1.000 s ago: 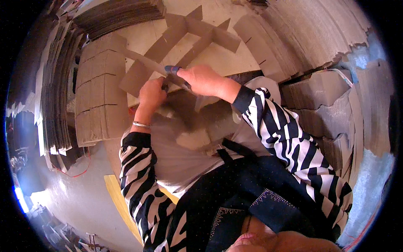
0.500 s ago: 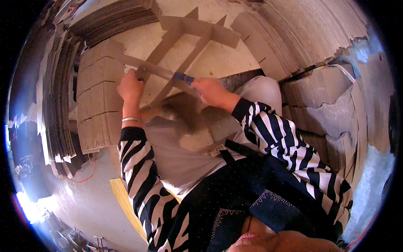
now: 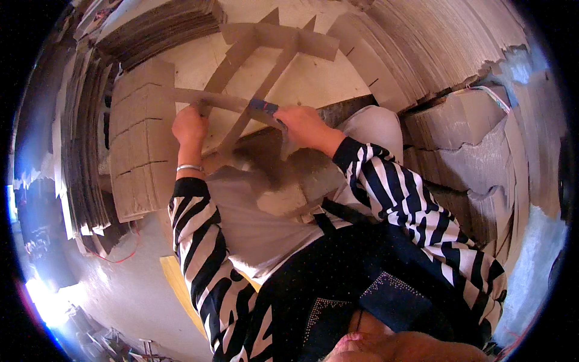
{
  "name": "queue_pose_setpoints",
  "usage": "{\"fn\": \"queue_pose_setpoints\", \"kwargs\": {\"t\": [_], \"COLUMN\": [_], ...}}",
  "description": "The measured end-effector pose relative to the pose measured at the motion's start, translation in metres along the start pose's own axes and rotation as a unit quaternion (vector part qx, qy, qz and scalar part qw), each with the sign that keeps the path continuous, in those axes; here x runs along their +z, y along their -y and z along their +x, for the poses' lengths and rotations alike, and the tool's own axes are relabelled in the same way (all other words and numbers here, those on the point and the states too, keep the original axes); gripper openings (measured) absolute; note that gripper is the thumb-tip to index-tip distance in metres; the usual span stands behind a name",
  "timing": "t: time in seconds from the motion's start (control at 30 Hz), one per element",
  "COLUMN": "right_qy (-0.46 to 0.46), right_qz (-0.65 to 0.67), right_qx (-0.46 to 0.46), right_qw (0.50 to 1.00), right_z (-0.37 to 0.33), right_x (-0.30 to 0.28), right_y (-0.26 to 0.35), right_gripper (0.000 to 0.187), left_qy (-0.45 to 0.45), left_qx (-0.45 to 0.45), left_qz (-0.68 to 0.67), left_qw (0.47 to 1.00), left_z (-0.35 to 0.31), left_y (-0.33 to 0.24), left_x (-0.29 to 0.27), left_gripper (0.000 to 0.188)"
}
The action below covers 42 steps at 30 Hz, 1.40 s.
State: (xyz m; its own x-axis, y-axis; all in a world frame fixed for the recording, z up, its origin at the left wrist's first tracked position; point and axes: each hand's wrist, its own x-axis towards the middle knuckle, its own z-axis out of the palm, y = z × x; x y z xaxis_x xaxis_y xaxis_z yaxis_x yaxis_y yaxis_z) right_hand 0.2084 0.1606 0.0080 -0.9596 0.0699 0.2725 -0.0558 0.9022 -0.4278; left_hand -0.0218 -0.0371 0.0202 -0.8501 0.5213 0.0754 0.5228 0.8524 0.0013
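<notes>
A cardboard divider grid [image 3: 267,37] of crossed brown strips lies on a pale board in front of me. Its near cross strip [image 3: 232,101] runs between my two hands. My left hand [image 3: 190,123] is closed around the strip where it meets one of the long strips; the fingertips are partly hidden. My right hand [image 3: 301,125] pinches the same strip at the other long strip's crossing. Dark blue wrapping [image 3: 263,107] shows at that hand's fingertips. The long strips' near ends reach toward my lap.
Stacked slotted cardboard strips [image 3: 140,130] stand left of the grid, with another cardboard stack [image 3: 160,30] behind. Tall cardboard piles [image 3: 428,51] fill the far right. More bundled cardboard [image 3: 455,133] lies beside my right knee. A yellow strip [image 3: 181,289] lies at lower left.
The grid has shifted slightly left, and its far end has moved with it. The near cross strip sits flatter between my hands, which keep their grip.
</notes>
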Motion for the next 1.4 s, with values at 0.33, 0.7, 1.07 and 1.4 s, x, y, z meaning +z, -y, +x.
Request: {"fn": "queue_pose_setpoints", "kwargs": {"t": [0.33,0.7,1.07,1.4], "right_qy": [0.029,0.015,0.117,-0.076], "right_qz": [0.006,0.036,0.118,-0.379], "right_qx": [0.059,0.11,0.096,0.343], "right_qw": [0.998,0.993,0.981,0.856], "right_z": [0.01,0.006,0.017,-0.131], "right_x": [-0.011,-0.008,-0.04,-0.148], "right_y": [0.011,0.004,-0.023,-0.175], "right_gripper": [0.028,0.028,0.047,0.056], "left_qy": [0.023,0.033,0.036,-0.008], "left_qx": [-0.024,0.018,-0.015,0.027], "left_qz": [0.009,-0.017,-0.07,-0.095], "left_qw": [0.999,0.999,0.997,0.995], "left_z": [0.004,0.001,-0.004,0.016], "left_y": [-0.014,-0.008,-0.005,-0.035], "left_x": [-0.003,-0.008,-0.032,-0.011], "left_gripper": [0.02,0.029,0.029,0.039]}}
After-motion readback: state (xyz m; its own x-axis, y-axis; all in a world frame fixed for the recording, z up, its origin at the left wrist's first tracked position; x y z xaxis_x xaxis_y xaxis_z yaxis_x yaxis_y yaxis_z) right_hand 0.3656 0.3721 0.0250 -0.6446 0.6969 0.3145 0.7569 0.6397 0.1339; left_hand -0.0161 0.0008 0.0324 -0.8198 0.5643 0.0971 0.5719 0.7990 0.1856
